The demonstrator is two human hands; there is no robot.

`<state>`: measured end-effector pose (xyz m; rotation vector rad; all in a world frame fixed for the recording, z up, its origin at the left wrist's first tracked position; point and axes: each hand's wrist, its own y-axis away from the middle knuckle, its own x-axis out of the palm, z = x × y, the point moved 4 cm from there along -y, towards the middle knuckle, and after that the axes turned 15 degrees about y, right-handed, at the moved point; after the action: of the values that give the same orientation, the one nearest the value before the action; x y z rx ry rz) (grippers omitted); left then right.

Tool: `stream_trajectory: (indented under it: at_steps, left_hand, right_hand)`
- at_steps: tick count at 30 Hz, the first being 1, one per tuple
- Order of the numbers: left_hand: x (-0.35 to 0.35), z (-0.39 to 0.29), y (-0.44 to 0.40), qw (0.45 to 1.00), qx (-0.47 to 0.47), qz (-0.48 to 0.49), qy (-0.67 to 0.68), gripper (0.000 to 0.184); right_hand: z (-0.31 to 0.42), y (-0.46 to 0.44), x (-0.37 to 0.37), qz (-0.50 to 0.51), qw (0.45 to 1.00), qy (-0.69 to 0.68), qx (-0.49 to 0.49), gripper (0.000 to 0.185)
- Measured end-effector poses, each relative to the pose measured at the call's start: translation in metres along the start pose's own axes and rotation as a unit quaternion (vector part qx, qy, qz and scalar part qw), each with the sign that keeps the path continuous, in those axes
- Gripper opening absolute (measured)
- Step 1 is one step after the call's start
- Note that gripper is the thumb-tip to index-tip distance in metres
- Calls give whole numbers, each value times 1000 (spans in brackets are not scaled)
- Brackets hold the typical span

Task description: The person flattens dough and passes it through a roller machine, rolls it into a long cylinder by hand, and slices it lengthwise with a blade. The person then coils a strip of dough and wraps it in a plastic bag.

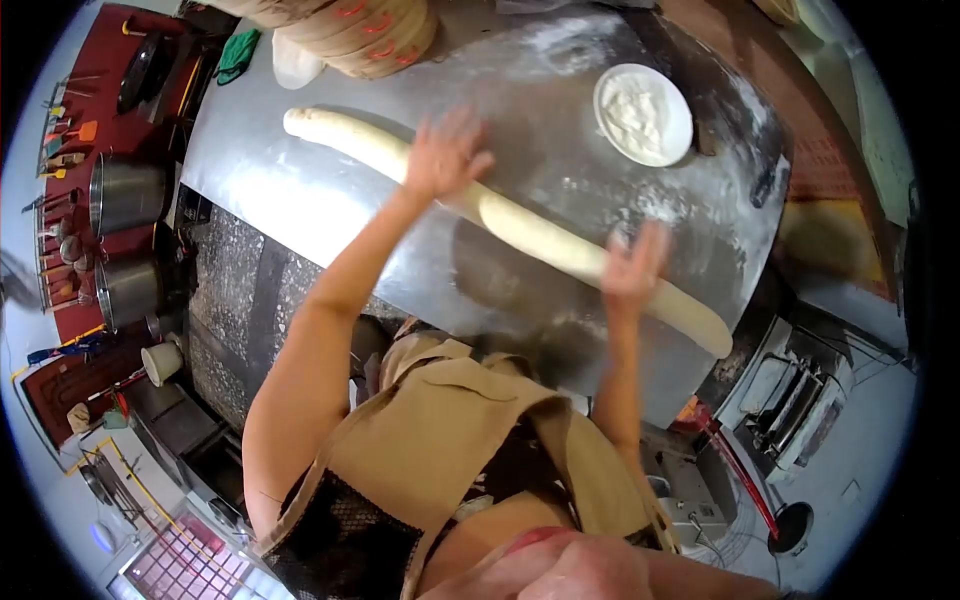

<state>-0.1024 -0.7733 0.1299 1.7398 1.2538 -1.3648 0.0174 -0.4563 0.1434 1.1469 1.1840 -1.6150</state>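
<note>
Across metal table (240,160), dough roll (540,238) partly hidden by left hand (445,158), right hand (634,270); fingers blurred, extended, unclenched.

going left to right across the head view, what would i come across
metal pots, green cloth, the person's left hand, white bowl with white powder, dark round end of the red handle
</note>
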Motion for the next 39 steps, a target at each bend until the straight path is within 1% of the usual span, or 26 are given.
stream_trajectory:
  at_steps: [2, 3, 4, 5, 6, 7, 10, 11, 12, 13, 14, 16, 17, 18, 20, 22, 24, 26, 28, 30, 32, 33, 34, 36, 38, 39]
  left_hand:
    - [-7, 71, -18, 997, 19, -63, -50, 53]
    - [-13, 83, -9, 997, 15, -64, -51, 53]
    - [-15, 92, 4, 997, -42, 57, 2, 53]
    - [-17, 98, 25, 978, -101, 175, 57, 53]
    - [-29, 88, 60, 979, -101, 177, 14, 56]
    - [-32, 93, 108, 996, -37, 63, 52, 58]
    - [-38, 109, 203, 984, -50, 170, -19, 64]
    - [-44, 123, 210, 997, 24, 70, -11, 65]
    - [-40, 141, 202, 989, -21, 144, 27, 65]
    - [-41, 157, 182, 995, -7, 95, 18, 66]
    - [-50, 167, 150, 996, -21, 50, 67, 62]
    - [-74, 192, 71, 981, -132, 119, 74, 58]
    - [-58, 221, 51, 987, -142, 20, 78, 56]
    - [-67, 228, 38, 985, -159, -3, 73, 56]
    - [-76, 228, 49, 977, -192, 62, 69, 57]
    - [-90, 217, 101, 977, -170, 99, 83, 59]
    - [-80, 226, 191, 990, -60, -61, 112, 62]
    - [-97, 217, 249, 986, -108, -31, 124, 63]
    - [-97, 229, 247, 984, -124, -21, 124, 63]
    - [-88, 253, 226, 988, -110, -37, 101, 62]
    - [-83, 277, 173, 993, -87, -50, 64, 54]
    - [-90, 285, 135, 988, -140, 35, 45, 48]
    - [-83, 304, 103, 987, -148, 20, 66, 47]
    - [-84, 318, 86, 984, -154, 2, 86, 47]
    - [-111, 302, 85, 980, -155, 69, 104, 58]
    - [-102, 312, 103, 979, -159, 76, 100, 59]
  right_hand:
    - [88, -22, 21, 4, 996, -7, -86, 58]
    - [105, -15, 30, 70, 993, 0, -93, 58]
    - [120, -5, 39, 135, 986, 6, -100, 57]
    - [118, 16, 39, 148, 984, 28, -98, 57]
    - [109, 51, 32, 162, 981, 51, -96, 57]
    - [109, 87, 16, 148, 982, 70, -90, 58]
    - [97, 158, 2, 124, 985, 106, -52, 63]
    - [95, 155, 6, 97, 986, 125, -58, 64]
    - [98, 136, 16, 63, 986, 143, -61, 66]
    - [100, 103, 21, 98, 983, 156, -21, 64]
    - [100, 63, 30, 54, 987, 151, -1, 64]
    - [84, 8, 46, 57, 989, 118, 70, 63]
    - [84, -1, 49, 50, 988, 117, 82, 63]
    - [83, -12, 54, 81, 983, 135, 93, 63]
    - [72, -9, 44, 103, 977, 159, 103, 63]
    - [72, 49, 30, 153, 979, 135, 11, 63]
    - [79, 113, 3, 80, 988, 132, 25, 60]
    - [75, 164, 5, 45, 987, 152, 35, 59]
    - [74, 167, 6, 13, 984, 175, 43, 59]
    - [82, 120, -1, 49, 985, 157, 57, 57]
    - [66, 67, 30, -40, 979, 197, 23, 53]
    - [64, 37, 41, -24, 980, 186, 67, 51]
    - [63, 17, 43, -6, 978, 175, 109, 50]
    - [70, -1, 39, 48, 980, 154, 113, 49]
    - [63, 1, 30, 88, 981, 132, 116, 48]
    - [59, 23, 21, 78, 986, 135, 57, 47]
